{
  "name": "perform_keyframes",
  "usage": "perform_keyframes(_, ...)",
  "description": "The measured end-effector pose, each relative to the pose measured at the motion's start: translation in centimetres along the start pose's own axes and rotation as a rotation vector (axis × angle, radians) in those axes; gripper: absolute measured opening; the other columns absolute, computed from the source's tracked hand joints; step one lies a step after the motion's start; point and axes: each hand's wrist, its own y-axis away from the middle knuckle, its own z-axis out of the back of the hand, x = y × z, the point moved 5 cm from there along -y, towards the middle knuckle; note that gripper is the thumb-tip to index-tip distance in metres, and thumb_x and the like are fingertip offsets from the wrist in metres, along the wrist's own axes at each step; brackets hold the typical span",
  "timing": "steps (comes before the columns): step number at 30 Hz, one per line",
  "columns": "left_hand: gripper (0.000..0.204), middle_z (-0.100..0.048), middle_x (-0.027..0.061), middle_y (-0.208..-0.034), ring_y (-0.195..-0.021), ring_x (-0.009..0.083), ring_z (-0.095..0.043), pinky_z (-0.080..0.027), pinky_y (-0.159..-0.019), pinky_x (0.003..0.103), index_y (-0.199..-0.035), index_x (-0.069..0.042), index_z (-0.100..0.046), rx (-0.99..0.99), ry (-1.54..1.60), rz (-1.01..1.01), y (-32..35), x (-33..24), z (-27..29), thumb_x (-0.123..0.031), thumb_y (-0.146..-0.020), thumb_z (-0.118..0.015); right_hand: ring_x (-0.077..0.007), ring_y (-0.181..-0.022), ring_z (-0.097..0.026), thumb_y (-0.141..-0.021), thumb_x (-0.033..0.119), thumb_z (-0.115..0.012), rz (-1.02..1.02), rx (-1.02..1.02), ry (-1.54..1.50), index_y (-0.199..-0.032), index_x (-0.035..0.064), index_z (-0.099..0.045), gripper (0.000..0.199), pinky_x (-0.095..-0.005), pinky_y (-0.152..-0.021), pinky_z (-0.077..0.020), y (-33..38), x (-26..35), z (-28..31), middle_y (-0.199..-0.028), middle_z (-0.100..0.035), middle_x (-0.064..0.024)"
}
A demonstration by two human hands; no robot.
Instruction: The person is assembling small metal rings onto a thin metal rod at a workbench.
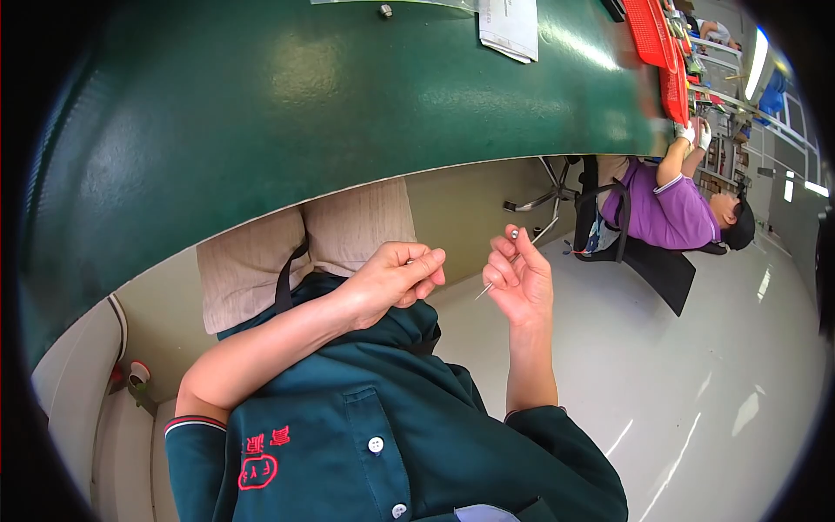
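- Green desk [304, 113] curves across your view from 9 to 1 o'clock, above a pale, glossy floor [696, 391].
- At 12 o'clock on it lies a small metal fitting [385, 11]; white paper [509, 30] sits toward 1.
- Red plastic baskets [651, 39] stand near 2 o'clock; beyond the desk's edge sits a co-worker in purple [670, 209].
- Your left hand [387, 280], near the centre, has thumb and fingers pressed together; you cannot tell what they enclose.
- Your right hand [526, 283], at its 3 o'clock, pinches a small round metal piece [514, 234] at the fingertips.
- Thin metal pin [484, 292] protrudes below those curled fingers, pointing toward 7 o'clock.
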Motion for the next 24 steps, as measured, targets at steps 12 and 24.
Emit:
perform_keyframes(12,0.03,-0.044,-0.0003,-0.056,-0.044,0.0039,-0.031,-0.022,-0.039,0.019,-0.074,-0.002,-0.053,-0.001,0.019,-0.004,0.1,-0.3,0.3,-0.027,-0.089,-0.047,-0.0067,-0.041,-0.023,-0.084,0.018,-0.056,-0.023,-0.01,-0.004,-0.084,0.0051,-0.053,0.013,-0.021,-0.039,-0.0202,-0.1,-0.2,-0.9,-0.064,-0.042,0.0007)
perform_keyframes(24,0.029,-0.044,-0.0006,-0.057,-0.045,0.0035,-0.03,-0.021,-0.039,0.018,-0.075,-0.002,-0.053,-0.001,0.01,-0.007,0.2,-0.2,0.0,-0.027,-0.089,-0.047,-0.007,-0.04,-0.023,-0.084,0.021,-0.055,-0.036,-0.005,-0.008,-0.08,0.0054,-0.052,0.016,-0.0213,-0.039,-0.0203,0.1,-0.4,-0.7,-0.063,-0.041,0.0007)
